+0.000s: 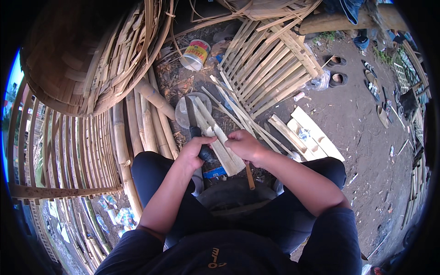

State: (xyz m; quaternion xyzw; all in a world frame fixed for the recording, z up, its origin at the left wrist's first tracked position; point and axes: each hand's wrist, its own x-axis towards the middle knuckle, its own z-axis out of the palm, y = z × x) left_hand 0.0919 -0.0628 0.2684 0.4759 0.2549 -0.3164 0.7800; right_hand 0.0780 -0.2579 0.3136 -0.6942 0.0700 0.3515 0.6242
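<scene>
A split bamboo piece (pixel 228 158), pale and splintered at its far end, lies slantwise between my two hands above my lap. My left hand (pixel 192 150) is closed around the black handle of a large knife (pixel 190 112), its blade pointing away from me. The left thumb presses on the bamboo's left edge. My right hand (pixel 244 145) pinches the bamboo's right edge with bent fingers. Below the right hand a brown stick or handle (pixel 250 177) shows; whether that hand touches it I cannot tell.
Bamboo poles (pixel 121 137) and a slatted bamboo frame (pixel 78 151) stand at left, under a large woven basket (pixel 105 78). Ahead are a paint bucket (pixel 196 54), a round pale lid (pixel 192 110) and a slatted bamboo panel (pixel 275 68). Split bamboo halves (pixel 316 135) and sandals (pixel 338 79) lie right.
</scene>
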